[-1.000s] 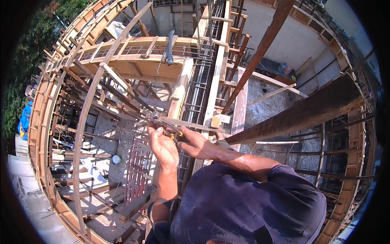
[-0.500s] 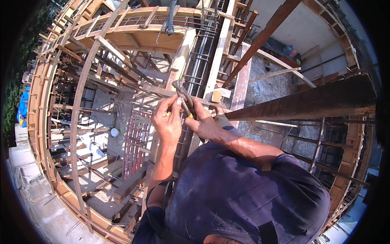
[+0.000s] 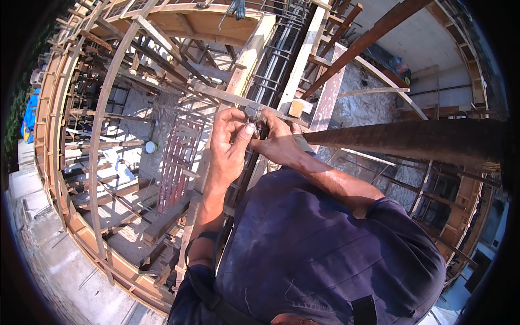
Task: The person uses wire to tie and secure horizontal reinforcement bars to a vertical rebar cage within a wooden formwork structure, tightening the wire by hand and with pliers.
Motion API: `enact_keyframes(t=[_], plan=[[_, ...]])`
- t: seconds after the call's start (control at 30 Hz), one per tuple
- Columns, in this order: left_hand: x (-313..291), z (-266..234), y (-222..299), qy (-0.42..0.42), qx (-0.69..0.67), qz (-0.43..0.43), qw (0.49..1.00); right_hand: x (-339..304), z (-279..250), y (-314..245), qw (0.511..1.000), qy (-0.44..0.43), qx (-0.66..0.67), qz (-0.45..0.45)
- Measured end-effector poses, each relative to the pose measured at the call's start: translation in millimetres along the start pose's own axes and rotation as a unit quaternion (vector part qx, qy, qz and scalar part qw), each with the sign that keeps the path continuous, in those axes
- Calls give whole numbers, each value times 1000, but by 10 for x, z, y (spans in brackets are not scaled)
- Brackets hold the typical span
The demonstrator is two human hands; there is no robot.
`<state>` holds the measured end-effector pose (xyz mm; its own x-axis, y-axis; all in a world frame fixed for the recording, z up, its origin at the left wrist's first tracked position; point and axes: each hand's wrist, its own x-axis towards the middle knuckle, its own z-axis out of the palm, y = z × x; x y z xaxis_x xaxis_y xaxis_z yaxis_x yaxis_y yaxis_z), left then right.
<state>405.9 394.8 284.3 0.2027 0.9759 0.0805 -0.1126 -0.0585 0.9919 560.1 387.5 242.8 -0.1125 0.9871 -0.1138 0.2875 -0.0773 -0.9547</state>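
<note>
Both hands meet over the narrow rebar cage (image 3: 279, 51) that runs between wooden form boards. My right hand (image 3: 279, 142) is closed around a pair of pincers (image 3: 261, 129), which show only as a bit of dark metal between the hands. Right beside them my left hand (image 3: 228, 145) is closed in a pinch, thumb against bent forefinger. What those fingertips hold is too small or hidden to make out. A wooden crosspiece (image 3: 230, 97) lies across the cage just beyond my hands, and a small wood block (image 3: 296, 108) sits to their right.
A thick dark timber (image 3: 406, 140) juts in from the right. A reddish-brown post (image 3: 368, 43) slants overhead at upper right. Curved wooden formwork (image 3: 49, 157) rings the left side. Far below stand props, a white bucket (image 3: 151, 147) and a dark red slatted panel (image 3: 176, 176).
The pincers, which stood out plainly above my hands with their yellow-tipped handles showing, are now mostly hidden between them. My hands have come closer together, and the view has shifted slightly.
</note>
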Motion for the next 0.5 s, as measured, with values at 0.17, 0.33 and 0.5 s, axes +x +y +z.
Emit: enact_keyframes(t=[0.17,0.33,0.5], plan=[[74,-163,93,71,-184,-58,979,-91,-77,-74,979,-160,128,0],[-97,-31,207,63,-112,-148,981,-101,61,18,960,-136,230,85],[-196,-115,266,18,-69,-173,982,-114,30,-130,935,-223,234,148]])
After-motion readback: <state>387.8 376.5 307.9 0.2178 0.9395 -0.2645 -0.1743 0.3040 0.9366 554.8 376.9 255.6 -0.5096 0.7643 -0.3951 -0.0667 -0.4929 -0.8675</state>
